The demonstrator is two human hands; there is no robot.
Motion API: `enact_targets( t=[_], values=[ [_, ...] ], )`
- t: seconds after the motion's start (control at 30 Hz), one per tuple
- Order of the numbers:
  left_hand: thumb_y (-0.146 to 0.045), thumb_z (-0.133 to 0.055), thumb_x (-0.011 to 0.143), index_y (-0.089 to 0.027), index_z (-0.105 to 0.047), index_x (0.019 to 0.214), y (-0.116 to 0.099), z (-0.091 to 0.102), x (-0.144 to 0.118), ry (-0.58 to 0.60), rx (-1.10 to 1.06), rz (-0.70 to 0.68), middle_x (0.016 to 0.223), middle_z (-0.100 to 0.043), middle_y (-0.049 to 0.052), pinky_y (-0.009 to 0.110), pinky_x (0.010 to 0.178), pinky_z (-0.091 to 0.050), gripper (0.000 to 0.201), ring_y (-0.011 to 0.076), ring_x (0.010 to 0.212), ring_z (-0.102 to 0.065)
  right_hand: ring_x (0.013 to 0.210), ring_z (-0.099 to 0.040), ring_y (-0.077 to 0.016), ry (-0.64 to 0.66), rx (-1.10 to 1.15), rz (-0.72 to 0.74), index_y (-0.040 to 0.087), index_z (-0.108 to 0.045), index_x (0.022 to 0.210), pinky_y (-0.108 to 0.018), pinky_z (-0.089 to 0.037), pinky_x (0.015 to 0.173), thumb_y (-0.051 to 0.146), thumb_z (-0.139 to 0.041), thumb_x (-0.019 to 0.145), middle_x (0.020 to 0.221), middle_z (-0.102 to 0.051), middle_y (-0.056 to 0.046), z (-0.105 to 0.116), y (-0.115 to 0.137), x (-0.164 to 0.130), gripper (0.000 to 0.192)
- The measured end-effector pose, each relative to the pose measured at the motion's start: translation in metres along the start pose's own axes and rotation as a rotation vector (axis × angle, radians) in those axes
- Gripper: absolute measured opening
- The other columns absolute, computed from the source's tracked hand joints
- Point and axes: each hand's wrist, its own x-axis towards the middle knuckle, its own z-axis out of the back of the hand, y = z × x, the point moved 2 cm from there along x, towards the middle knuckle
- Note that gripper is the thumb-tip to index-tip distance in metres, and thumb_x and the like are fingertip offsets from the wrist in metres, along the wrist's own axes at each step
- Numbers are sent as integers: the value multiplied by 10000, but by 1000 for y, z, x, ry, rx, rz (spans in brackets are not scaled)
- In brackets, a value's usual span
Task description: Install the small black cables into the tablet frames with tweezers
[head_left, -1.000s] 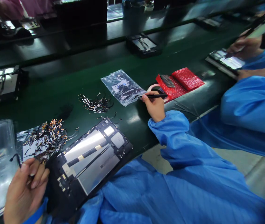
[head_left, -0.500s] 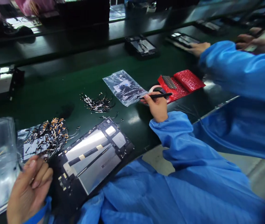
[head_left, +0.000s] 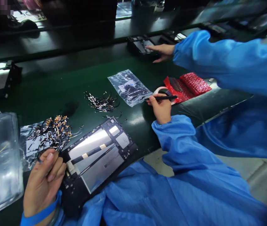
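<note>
My left hand [head_left: 45, 179], with a blue band at its wrist, is closed in a pinch. A thin black cable [head_left: 39, 156] shows at its fingertips, partly hidden. Just behind lies a heap of small black cables with gold-coloured ends [head_left: 59, 130]. Beside this hand, an opened tablet-like device [head_left: 105, 163] lies tilted on the bench, its silvery inner plate and dark strips showing. My right hand [head_left: 161, 110] is wrapped round black tweezers [head_left: 162, 98], their tip pointing left over the edge of a clear plastic bag [head_left: 130, 88]. A second pile of thin cables [head_left: 101, 102] lies left of that bag.
A roll of tape [head_left: 159, 90] and red bubble wrap [head_left: 194, 84] lie past my right hand. A co-worker's hand [head_left: 162, 51] reaches over a device stack [head_left: 140, 45]. Another device stack [head_left: 0, 80] stands far left, clear plastic sheets [head_left: 1, 169] at near left.
My left hand has moved right and slightly up, closer to the device. The co-worker's hand has moved left from one device to the stack beside it. My right hand keeps the tweezers.
</note>
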Motion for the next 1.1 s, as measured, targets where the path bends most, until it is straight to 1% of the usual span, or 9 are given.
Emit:
enact_targets(
  t=[0.2,0.4,0.53,0.8,0.87,0.93,0.97,1.03,1.1],
  values=[
    [-169,-840,569,-158,-600,763,0,4,0,-12,-11,10,514,-339,-105,137,314,-261,308,9,352,-252,685,-683,-167,17,-7,9,209,-539,832,-345,-590,668,553,-671,728,740,-637,0,0,0,0,382],
    [-153,-839,563,-156,-593,745,-1,1,-2,-2,-33,1,513,-345,-106,131,314,-279,306,7,349,-254,664,-683,-181,18,-1,16,210,-530,817,-357,-589,639,585,-668,712,717,-632,-3,-1,3,0,414],
    [-144,-817,590,-155,-588,740,0,1,0,14,-49,-1,519,-349,-103,129,314,-277,274,6,349,-262,686,-679,-185,-6,-16,31,211,-538,838,-368,-585,674,580,-659,727,729,-638,-9,-2,7,-4,404],
    [-123,-785,623,-158,-579,748,2,9,-1,37,-71,1,525,-340,-99,135,319,-266,244,8,345,-271,659,-679,-176,-7,-10,7,214,-533,795,-343,-577,639,595,-694,665,694,-622,15,-2,5,0,433],
    [-120,-773,639,-155,-581,756,2,9,-1,38,-82,0,524,-346,-98,130,321,-271,228,9,347,-272,651,-679,-179,-5,8,-2,220,-521,788,-344,-576,624,613,-693,654,686,-614,19,-2,8,0,449],
    [-113,-743,672,-153,-585,762,1,8,0,40,-110,-9,524,-353,-98,122,323,-273,187,8,348,-264,648,-680,-185,10,28,-4,223,-520,792,-355,-579,619,620,-695,652,688,-617,15,-5,18,-6,456],
    [-113,-727,688,-152,-592,768,0,7,0,44,-127,-14,520,-352,-99,118,322,-269,162,7,346,-252,644,-681,-186,34,45,-7,224,-524,796,-356,-581,617,617,-700,651,694,-626,11,-9,26,-12,455],
    [-135,-714,705,-147,-623,805,0,2,-1,71,-136,-13,530,-395,-97,117,309,-238,136,0,339,-217,625,-680,-176,142,120,-45,221,-541,803,-338,-581,603,598,-719,650,710,-655,3,-22,49,-30,444],
    [-188,-718,716,-139,-664,885,2,-5,-3,123,-90,-5,632,-545,-58,129,301,-201,185,-15,341,-200,606,-676,-149,354,277,-163,214,-564,803,-292,-574,588,551,-755,648,734,-688,-3,-40,77,-55,418]
  ],
)
